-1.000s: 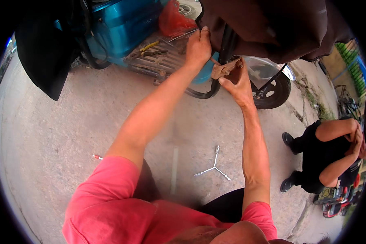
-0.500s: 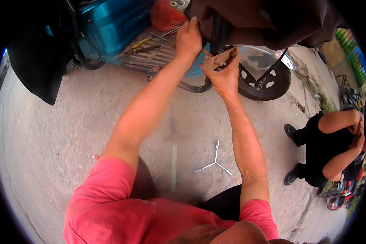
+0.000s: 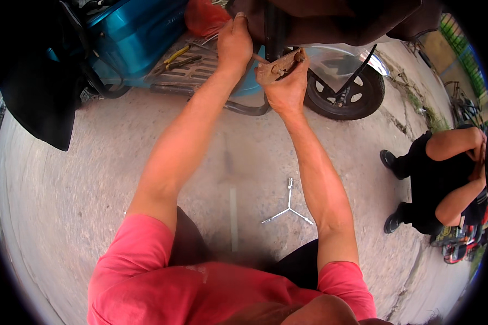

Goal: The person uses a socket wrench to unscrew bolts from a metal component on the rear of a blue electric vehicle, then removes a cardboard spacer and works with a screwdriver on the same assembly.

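Note:
My left hand [image 3: 233, 49] is closed around a thin rod [image 3: 258, 58] that runs toward a rusty metal bracket [image 3: 276, 69]; the rest of the rod is hidden by the fingers. My right hand [image 3: 286, 92] grips the bracket, thumb and fingers at either side of it. The bracket is at a black tube [image 3: 274, 38] of a turquoise scooter [image 3: 135, 40], below a dark brown cover [image 3: 341, 19]. Pliers with yellow handles [image 3: 177, 54] and other tools rest on the grooved footboard [image 3: 173, 84], left of my left hand, near a red plastic bag [image 3: 203, 16].
A silver Y-shaped wrench [image 3: 289, 208] lies on the concrete ground [image 3: 92, 189] between my arms. The scooter's wheel [image 3: 363, 103] is at right. A person in black [image 3: 434, 179] crouches at the right, with parked two-wheelers [image 3: 455, 244] behind. A black flap [image 3: 35, 103] hangs at left.
Both my hands, with the rod and bracket, have shifted up and left in the picture, as has the scooter. The wrench appears slightly higher. Both grips look maintained.

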A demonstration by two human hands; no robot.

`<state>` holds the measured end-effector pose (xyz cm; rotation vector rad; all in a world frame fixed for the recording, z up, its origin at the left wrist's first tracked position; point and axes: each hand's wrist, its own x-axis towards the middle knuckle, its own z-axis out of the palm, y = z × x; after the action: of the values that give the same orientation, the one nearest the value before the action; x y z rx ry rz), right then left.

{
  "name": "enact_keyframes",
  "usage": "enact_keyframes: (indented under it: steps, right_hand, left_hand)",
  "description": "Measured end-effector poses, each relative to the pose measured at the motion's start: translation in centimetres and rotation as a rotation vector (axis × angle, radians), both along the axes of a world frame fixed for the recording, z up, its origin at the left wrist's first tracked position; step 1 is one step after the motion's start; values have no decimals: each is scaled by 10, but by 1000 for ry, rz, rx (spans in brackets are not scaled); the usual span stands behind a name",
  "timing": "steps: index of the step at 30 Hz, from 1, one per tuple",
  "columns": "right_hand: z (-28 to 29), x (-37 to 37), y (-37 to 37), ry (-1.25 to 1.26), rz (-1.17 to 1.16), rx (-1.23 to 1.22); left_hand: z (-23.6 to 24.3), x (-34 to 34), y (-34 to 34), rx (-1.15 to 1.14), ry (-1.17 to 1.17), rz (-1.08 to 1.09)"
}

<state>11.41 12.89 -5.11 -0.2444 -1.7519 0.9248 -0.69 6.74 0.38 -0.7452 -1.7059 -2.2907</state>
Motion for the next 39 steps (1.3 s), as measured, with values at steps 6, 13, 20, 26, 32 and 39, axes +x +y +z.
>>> enact_keyframes:
  steps: [6,13,20,26,32,39]
  right_hand:
    - [7,6,-9,-31,-87,21]
    - [14,0,-17,67,-41,-43]
    - [12,-2,-16,58,-120,-9]
    - [11,0,-14,61,-82,32]
    - [8,0,-15,38,-89,10]
    - [13,4,-16,-41,-108,-44]
  left_hand:
    - [-6,-6,4,50,-63,-45]
    - [-4,-10,-2,11,-105,-90]
    - [0,0,0,-23,-111,-46]
    - [5,10,-8,-67,-69,-25]
    - [-2,1,-6,-77,-11,-6]
    - [-5,-6,2,9,-28,-29]
